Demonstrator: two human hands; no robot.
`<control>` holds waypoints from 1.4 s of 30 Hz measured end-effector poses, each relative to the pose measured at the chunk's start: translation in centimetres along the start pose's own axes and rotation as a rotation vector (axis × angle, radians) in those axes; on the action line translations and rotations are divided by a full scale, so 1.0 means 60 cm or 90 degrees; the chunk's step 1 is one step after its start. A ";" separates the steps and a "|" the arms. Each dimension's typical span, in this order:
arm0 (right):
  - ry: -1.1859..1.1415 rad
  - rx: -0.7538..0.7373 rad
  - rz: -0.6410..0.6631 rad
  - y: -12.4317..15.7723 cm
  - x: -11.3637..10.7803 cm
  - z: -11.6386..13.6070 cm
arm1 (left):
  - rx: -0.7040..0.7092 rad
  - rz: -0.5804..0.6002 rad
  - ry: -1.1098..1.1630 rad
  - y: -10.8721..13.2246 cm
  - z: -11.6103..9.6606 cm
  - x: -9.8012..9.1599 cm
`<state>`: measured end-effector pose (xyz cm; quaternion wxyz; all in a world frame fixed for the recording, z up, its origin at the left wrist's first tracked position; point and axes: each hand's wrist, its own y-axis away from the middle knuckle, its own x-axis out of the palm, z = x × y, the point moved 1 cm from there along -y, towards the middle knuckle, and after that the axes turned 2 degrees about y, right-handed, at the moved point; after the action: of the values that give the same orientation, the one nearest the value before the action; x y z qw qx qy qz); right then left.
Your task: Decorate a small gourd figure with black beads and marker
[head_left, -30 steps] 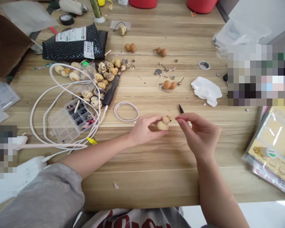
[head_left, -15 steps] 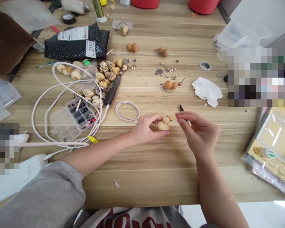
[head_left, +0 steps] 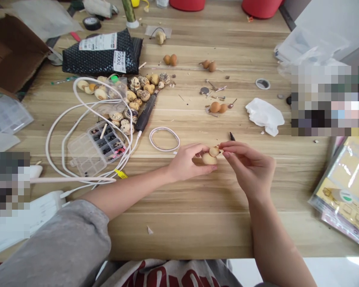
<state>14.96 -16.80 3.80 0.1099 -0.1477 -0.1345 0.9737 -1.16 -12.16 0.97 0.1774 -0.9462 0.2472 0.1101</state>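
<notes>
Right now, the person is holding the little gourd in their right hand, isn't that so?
Not quite: the head view shows the gourd held in the left hand, not the right. The right hand is next to it, reaching toward the gourd's small upper bulb.

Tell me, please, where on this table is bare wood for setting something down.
Bare wood lies on the wooden table between the left forearm and the front edge, with a paper scrap there, and between the right hand and the plastic folder. It is crowded on the left, around the white cable, bead box and gourd pile.
</notes>
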 end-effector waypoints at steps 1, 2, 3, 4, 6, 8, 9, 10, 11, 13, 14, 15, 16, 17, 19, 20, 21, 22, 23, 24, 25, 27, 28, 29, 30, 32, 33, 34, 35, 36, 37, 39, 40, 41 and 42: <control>-0.002 0.003 0.001 0.000 0.001 0.000 | 0.003 -0.002 -0.004 0.000 0.000 0.000; -0.008 0.008 0.001 0.000 0.001 0.000 | 0.005 -0.004 -0.007 0.000 0.001 0.000; -0.017 0.017 0.000 0.000 0.001 0.000 | 0.007 -0.007 -0.009 0.000 0.001 0.000; -0.028 0.027 0.000 0.000 0.001 -0.001 | 0.008 -0.009 -0.009 0.000 0.002 0.000; -0.045 0.047 0.003 -0.001 0.000 -0.004 | 0.009 -0.007 -0.009 0.001 0.002 0.000; -0.053 0.060 0.013 -0.002 -0.001 -0.008 | 0.007 -0.001 -0.014 0.002 0.002 0.000; -0.055 0.062 0.020 -0.002 -0.001 -0.009 | 0.008 0.001 -0.016 0.002 0.003 0.000; -0.054 0.060 0.028 -0.002 -0.001 -0.009 | 0.010 0.002 -0.017 0.003 0.002 0.000; -0.050 0.055 0.034 -0.002 -0.001 -0.008 | 0.013 0.003 -0.017 0.003 0.002 0.000; -0.034 0.030 0.037 -0.001 -0.001 -0.005 | 0.018 0.003 -0.016 0.003 0.002 0.000; -0.021 0.014 0.034 0.000 0.000 -0.004 | 0.019 0.003 -0.019 0.004 0.003 0.000; -0.004 -0.002 0.032 0.001 0.000 -0.002 | 0.021 0.002 -0.023 0.004 0.003 0.000; 0.014 -0.016 0.030 0.002 0.000 -0.001 | 0.024 0.000 -0.029 0.003 0.004 0.000; 0.032 -0.028 0.032 0.003 0.001 0.000 | 0.029 -0.002 -0.035 0.003 0.004 0.001; 0.064 -0.048 0.039 0.005 0.001 -0.001 | 0.042 -0.007 -0.044 0.003 0.006 0.001; 0.075 -0.058 0.039 0.006 0.001 -0.002 | 0.048 -0.010 -0.048 0.003 0.007 0.001; 0.082 -0.067 0.037 0.006 0.001 -0.004 | 0.053 -0.013 -0.054 0.003 0.008 0.002; 0.086 -0.075 0.035 0.007 0.001 -0.005 | 0.058 -0.017 -0.062 0.003 0.009 0.002; 0.089 -0.081 0.033 0.007 0.000 -0.006 | 0.064 -0.021 -0.072 0.003 0.009 0.002; 0.092 -0.085 0.032 0.007 0.000 -0.007 | 0.072 -0.027 -0.081 0.003 0.010 0.002; 0.094 -0.087 0.034 0.007 0.001 -0.008 | 0.083 -0.033 -0.089 0.004 0.010 0.002; 0.090 -0.083 0.039 0.006 0.002 -0.008 | 0.109 -0.044 -0.099 0.004 0.010 0.002; 0.080 -0.077 0.041 0.006 0.002 -0.007 | 0.120 -0.048 -0.100 0.005 0.010 0.002; 0.065 -0.066 0.044 0.006 0.003 -0.007 | 0.127 -0.051 -0.102 0.005 0.010 0.002; 0.046 -0.052 0.048 0.005 0.003 -0.006 | 0.131 -0.053 -0.104 0.006 0.010 0.002; 0.011 -0.022 0.055 0.005 0.003 -0.005 | 0.133 -0.054 -0.107 0.007 0.011 0.001; -0.001 -0.009 0.057 0.004 0.004 -0.005 | 0.133 -0.053 -0.109 0.007 0.012 0.001; -0.009 -0.001 0.057 0.004 0.004 -0.006 | 0.133 -0.053 -0.110 0.008 0.012 0.001; -0.012 0.002 0.056 0.004 0.005 -0.006 | 0.134 -0.052 -0.111 0.009 0.013 0.001; -0.014 0.000 0.054 0.004 0.006 -0.007 | 0.134 -0.053 -0.110 0.009 0.013 0.000; -0.014 -0.004 0.052 0.005 0.007 -0.008 | 0.132 -0.054 -0.109 0.009 0.014 0.000; -0.010 -0.018 0.040 0.006 0.011 -0.009 | 0.123 -0.053 -0.091 0.009 0.013 -0.001; -0.005 -0.027 0.030 0.007 0.013 -0.009 | 0.113 -0.051 -0.074 0.008 0.012 -0.002; 0.000 -0.035 0.019 0.008 0.014 -0.009 | 0.098 -0.046 -0.053 0.007 0.010 -0.002; 0.005 -0.043 0.010 0.009 0.015 -0.009 | 0.079 -0.039 -0.029 0.007 0.009 -0.002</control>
<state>14.17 -16.98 2.92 0.0978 -0.1560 -0.1656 0.9688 -1.56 -12.21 0.41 0.2446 -0.9377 0.2207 0.1103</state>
